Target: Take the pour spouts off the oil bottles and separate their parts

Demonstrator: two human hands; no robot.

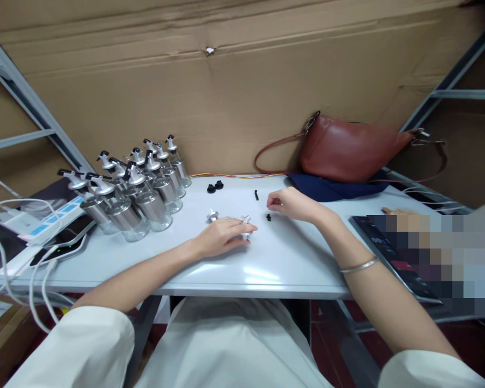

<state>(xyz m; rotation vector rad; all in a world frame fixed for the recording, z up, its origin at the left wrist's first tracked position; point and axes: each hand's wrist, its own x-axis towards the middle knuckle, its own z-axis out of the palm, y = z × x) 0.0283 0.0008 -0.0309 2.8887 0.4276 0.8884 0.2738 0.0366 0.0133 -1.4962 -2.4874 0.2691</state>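
My left hand (224,237) rests low over the white table and grips a small silver-and-white pourer spout (247,228) between thumb and fingers. Just behind that hand, a second silver spout piece (213,215) is on the tabletop. My right hand (288,203) hovers to the right with its fingertips pinched together; whatever is between them, if anything, is hidden. Below its fingertips lies a tiny black part (269,217). A thin black strip (256,195) sits a little farther back. Two round black caps (215,186) lie together toward the rear of the table.
Several glass oil bottles with steel bands and pourer tops (139,196) crowd the left. A power strip (54,221) with white cables is beyond them. On the right are a brown handbag (347,151) on dark blue cloth (331,188) and a tablet-like screen (388,253).
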